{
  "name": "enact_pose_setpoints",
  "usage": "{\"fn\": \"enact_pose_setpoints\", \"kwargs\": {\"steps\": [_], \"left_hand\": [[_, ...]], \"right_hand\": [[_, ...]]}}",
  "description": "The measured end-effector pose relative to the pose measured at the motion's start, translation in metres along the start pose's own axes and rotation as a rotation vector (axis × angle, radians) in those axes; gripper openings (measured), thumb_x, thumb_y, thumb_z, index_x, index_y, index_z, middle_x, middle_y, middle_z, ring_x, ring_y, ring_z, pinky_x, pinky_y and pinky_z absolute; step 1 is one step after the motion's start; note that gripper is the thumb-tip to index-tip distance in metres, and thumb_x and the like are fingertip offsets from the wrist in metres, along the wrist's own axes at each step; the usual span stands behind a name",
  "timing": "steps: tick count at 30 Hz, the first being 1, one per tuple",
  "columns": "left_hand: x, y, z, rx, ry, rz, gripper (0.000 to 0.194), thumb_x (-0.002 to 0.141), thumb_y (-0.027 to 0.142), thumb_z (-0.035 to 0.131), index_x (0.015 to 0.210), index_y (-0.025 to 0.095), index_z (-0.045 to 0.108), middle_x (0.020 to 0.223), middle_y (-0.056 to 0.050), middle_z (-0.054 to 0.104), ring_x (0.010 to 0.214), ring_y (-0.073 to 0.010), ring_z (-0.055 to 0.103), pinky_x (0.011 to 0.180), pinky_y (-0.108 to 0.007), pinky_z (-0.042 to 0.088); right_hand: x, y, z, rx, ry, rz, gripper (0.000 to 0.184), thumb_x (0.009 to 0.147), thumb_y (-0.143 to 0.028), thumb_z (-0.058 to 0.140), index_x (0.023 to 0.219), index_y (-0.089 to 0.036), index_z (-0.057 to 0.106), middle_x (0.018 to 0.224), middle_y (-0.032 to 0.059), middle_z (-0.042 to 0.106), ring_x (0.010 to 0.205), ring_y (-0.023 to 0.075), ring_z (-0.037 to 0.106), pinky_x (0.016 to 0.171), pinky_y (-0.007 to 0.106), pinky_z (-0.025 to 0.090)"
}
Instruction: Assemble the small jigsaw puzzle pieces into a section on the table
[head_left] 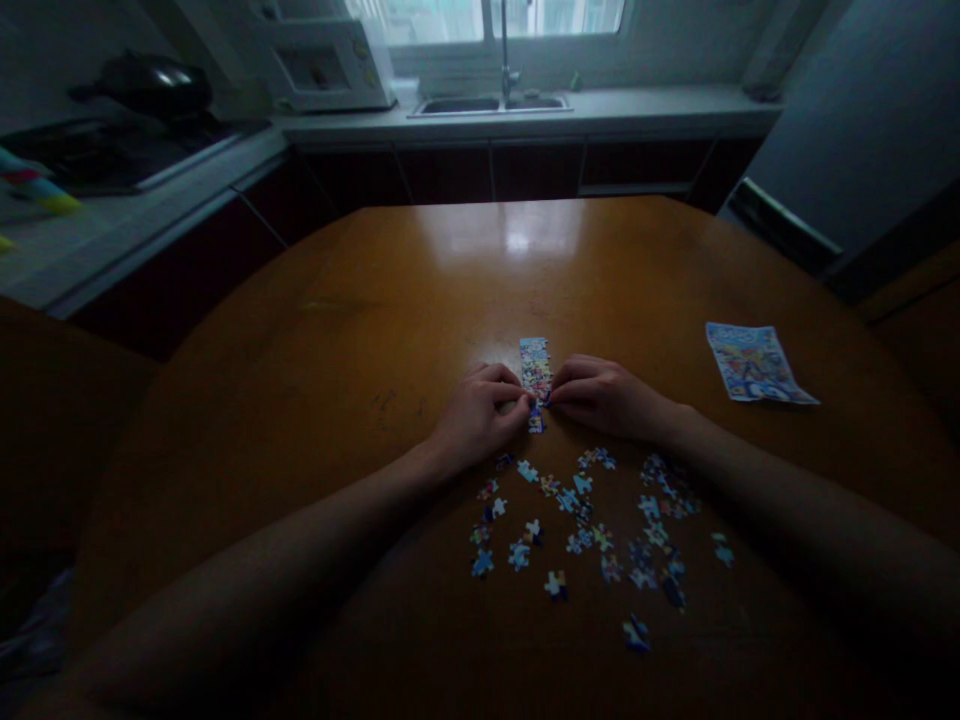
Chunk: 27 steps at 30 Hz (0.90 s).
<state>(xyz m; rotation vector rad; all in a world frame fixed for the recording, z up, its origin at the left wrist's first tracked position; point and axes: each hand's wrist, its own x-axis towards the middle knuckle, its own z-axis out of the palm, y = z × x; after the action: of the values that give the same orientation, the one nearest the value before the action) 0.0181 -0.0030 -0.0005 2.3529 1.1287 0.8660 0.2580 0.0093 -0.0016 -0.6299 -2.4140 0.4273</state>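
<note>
A narrow strip of joined jigsaw puzzle pieces (535, 365) lies on the wooden table between my hands. My left hand (491, 405) is closed at the strip's lower left side, thumb and fingertips pressed on its pieces. From the other side, my right hand (596, 392) pinches a small dark-blue puzzle piece (547, 399) against the strip's lower right edge; fingers cover most of it. The strip's bottom piece (535, 422) shows just below my left fingertips. Many loose puzzle pieces (585, 500) are scattered nearer to me, below both hands.
A creased printed picture sheet (757, 362) lies on the right of the wooden table (315, 350). Beyond the table are a counter with a sink (491, 105), a white microwave (322, 60) and, at left, a black pan (154, 85) on the stove. A single piece (636, 633) lies closest to me.
</note>
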Motion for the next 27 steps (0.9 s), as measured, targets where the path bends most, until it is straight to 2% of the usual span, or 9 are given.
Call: {"fn": "enact_pose_setpoints", "kwargs": {"steps": [5, 16, 27], "left_hand": [[-0.0002, -0.0018, 0.0013, -0.011, 0.019, 0.005, 0.018, 0.090, 0.027, 0.065, 0.078, 0.021, 0.077, 0.083, -0.003, 0.069, 0.085, -0.0190, 0.059, 0.077, -0.035, 0.047], [0.0004, -0.0016, 0.0011, -0.002, 0.012, 0.009, 0.018, 0.090, 0.026, 0.066, 0.075, 0.020, 0.076, 0.083, -0.003, 0.069, 0.084, -0.0187, 0.059, 0.078, -0.035, 0.047], [0.0000, -0.0030, 0.0020, -0.018, 0.016, 0.014, 0.018, 0.090, 0.028, 0.066, 0.076, 0.021, 0.075, 0.083, -0.004, 0.069, 0.085, -0.0195, 0.060, 0.078, -0.037, 0.048]], "right_hand": [[0.0006, 0.0005, 0.0006, -0.057, -0.043, -0.018, 0.014, 0.094, -0.021, 0.061, 0.091, -0.022, 0.075, 0.092, 0.0063, 0.070, 0.087, 0.0191, 0.062, 0.075, 0.034, 0.052], [0.0033, -0.0039, 0.0000, -0.126, -0.063, -0.033, 0.017, 0.095, -0.020, 0.059, 0.091, -0.021, 0.075, 0.092, 0.0070, 0.069, 0.087, 0.0196, 0.061, 0.076, 0.034, 0.052], [0.0017, -0.0038, 0.0013, -0.074, -0.063, 0.018, 0.016, 0.095, -0.020, 0.059, 0.093, -0.022, 0.075, 0.095, 0.0071, 0.068, 0.090, 0.0193, 0.061, 0.078, 0.035, 0.053]]}}
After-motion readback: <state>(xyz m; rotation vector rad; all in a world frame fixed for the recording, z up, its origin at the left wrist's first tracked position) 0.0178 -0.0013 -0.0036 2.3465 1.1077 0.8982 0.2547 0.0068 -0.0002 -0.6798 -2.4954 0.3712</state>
